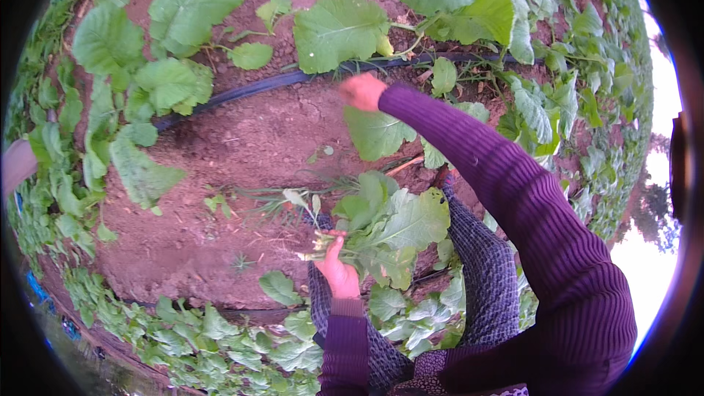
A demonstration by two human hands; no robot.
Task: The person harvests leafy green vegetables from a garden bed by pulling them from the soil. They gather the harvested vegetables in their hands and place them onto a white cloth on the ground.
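My left hand (338,274) is closed around the cut stems of a bunch of broad green leaves (393,225). The pale stem ends stick out to the left of my thumb, and the leaves fan out to the right, above my legs. My right hand (363,91), blurred, is stretched out over the soil by a black drip hose (275,83). Its fingers are bunched and turned away, so whether anything is between them is hidden. Just above it is a large leaf (340,30) of a growing plant; another broad leaf (379,133) lies just below.
Leafy plants (165,82) grow along the hose at the left, and more (528,93) at the right. A further row (220,341) runs along the bottom. Reddish soil (247,143) with grass tufts (280,201) lies between. A blurred pale object (19,165) enters at the left edge.
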